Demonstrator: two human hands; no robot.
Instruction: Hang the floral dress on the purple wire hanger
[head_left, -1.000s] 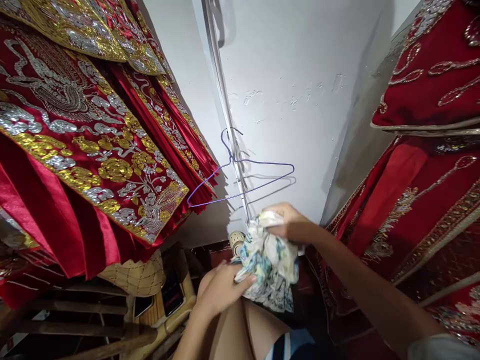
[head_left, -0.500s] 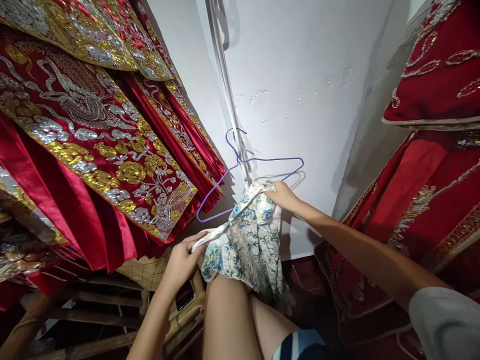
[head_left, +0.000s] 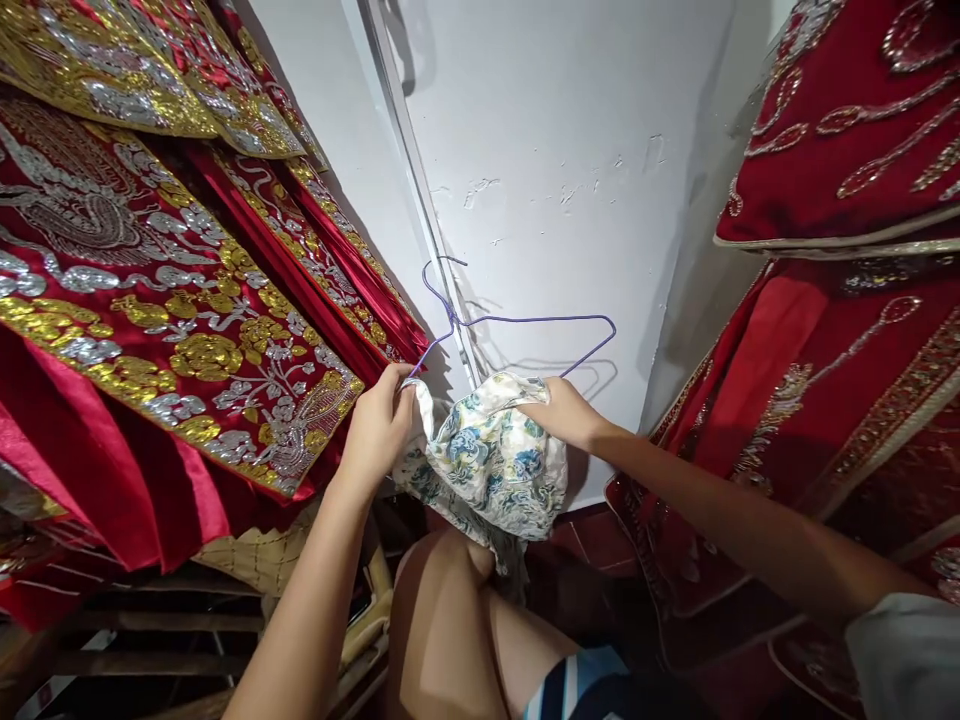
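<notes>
A white garment with a blue and green floral print (head_left: 487, 455) hangs bunched between my two hands, just above my knees. My left hand (head_left: 381, 425) is closed on one side of its top edge, close to the left arm of a purple wire hanger (head_left: 544, 319). With my right hand (head_left: 570, 412) I pinch the opposite side of that edge. The hanger's hook and right arm show above the cloth. Its lower bar is hidden behind the garment, and I cannot tell whether the hanger is inside it.
Red embroidered garments with gold and silver sequins (head_left: 247, 330) hang at the left. More red beaded garments (head_left: 847, 330) hang at the right. A white wall (head_left: 555, 130) with a narrow vertical strip (head_left: 409, 150) stands ahead. Bamboo furniture (head_left: 367, 632) is at the lower left.
My left hand has moved up to the hanger's left arm, raising that side of the garment. My right hand still grips its edge. The view has shifted slightly right.
</notes>
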